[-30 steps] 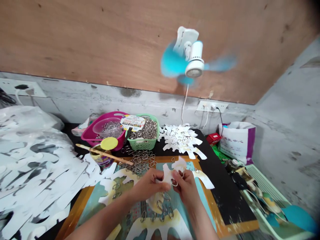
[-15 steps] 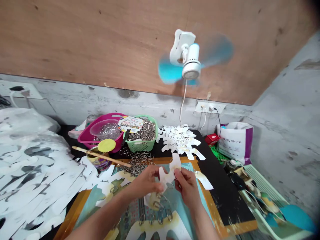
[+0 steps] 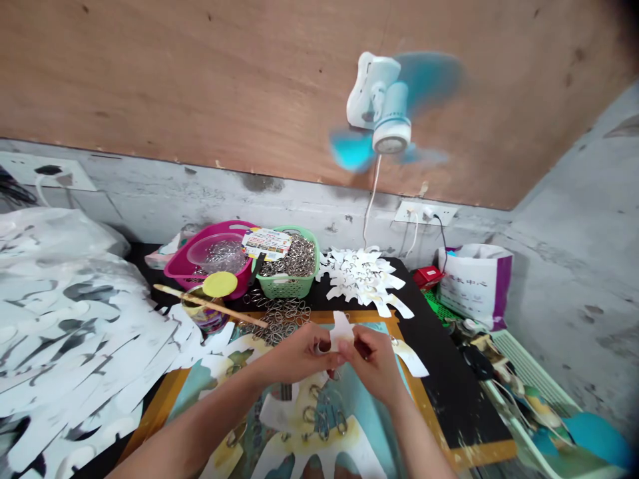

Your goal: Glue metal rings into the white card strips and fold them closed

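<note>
Above the wood-framed board [image 3: 319, 317], a hard tug could tear the paper cutout [image 3: 342, 330] or let the ring [image 3: 323, 346] drop among the loose rings [image 3: 279, 320] — the left hand [image 3: 299, 354] is closed on the ring, the right hand [image 3: 372, 362] pinches the upright cutout, almost touching.

Left hand [image 3: 299, 354], right hand [image 3: 373, 364] bare; forearms [image 3: 200, 414] uncovered.

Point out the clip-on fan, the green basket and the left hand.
clip-on fan [image 3: 392, 126]: head view, motor housing.
green basket [image 3: 288, 286]: head view, front wall.
left hand [image 3: 299, 352]: head view, back of the hand.
</note>
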The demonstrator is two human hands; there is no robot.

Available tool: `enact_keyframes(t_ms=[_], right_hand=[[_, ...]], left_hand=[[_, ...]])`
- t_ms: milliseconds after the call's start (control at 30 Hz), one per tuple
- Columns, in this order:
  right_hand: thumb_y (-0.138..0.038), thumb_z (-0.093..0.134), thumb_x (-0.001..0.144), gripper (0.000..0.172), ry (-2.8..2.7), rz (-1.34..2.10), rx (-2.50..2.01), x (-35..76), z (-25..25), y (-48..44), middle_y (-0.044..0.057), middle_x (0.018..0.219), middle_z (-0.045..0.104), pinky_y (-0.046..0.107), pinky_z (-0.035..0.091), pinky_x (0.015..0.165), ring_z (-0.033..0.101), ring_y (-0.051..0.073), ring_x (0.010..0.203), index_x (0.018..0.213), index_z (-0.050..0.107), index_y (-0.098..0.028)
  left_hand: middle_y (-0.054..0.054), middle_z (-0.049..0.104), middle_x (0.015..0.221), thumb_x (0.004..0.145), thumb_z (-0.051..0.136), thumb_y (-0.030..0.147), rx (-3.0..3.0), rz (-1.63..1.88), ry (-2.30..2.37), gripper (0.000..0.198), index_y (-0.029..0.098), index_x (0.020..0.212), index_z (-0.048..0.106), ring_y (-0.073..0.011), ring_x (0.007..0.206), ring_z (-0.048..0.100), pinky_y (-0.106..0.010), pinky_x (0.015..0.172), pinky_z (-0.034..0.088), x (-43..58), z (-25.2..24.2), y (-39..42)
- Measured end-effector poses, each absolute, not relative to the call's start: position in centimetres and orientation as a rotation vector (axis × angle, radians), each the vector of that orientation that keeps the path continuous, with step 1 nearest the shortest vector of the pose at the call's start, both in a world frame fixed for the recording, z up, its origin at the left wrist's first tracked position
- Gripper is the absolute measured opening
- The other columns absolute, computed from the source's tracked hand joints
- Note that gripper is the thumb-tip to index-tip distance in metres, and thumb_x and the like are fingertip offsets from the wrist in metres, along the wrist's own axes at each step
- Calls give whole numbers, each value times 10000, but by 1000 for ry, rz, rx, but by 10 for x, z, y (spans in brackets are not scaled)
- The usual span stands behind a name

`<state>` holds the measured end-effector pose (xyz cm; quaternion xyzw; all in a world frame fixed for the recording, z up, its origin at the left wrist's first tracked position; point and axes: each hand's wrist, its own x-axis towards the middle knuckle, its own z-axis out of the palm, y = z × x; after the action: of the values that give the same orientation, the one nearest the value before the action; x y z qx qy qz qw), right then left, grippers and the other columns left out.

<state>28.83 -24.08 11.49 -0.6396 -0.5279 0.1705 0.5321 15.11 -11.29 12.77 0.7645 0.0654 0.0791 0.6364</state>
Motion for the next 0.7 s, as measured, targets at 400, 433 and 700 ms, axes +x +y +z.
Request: enact_keyframes(t_ms=[400,433,700], right_hand=[[-606,733,729,517,-539,1171,-981,249,104,-243,-64,433,361,185,129,342,256,40,343,554,516,-171],[-613,731,728,518,-529,1189,-974,249,102,-241,-64,434,358,181,123,336,259,40,340,559,519,-171],[-697,734,654,578,-893,1077,-1108,280,108,-240,-21,553,469,185,180,415,276,47,455,670,616,-131]], left_hand=[[-58,656,609,803,697,526,1379,103,-91,409,129,715,741,-112,479,561,-220,517,504,138,117,-123],[-55,655,602,797,706,522,1360,99,-65,404,127,721,744,-106,464,558,-211,502,496,137,113,-123],[-39,630,535,753,738,531,1350,61,113,428,117,648,712,-110,439,567,-190,462,455,137,106,-122]])
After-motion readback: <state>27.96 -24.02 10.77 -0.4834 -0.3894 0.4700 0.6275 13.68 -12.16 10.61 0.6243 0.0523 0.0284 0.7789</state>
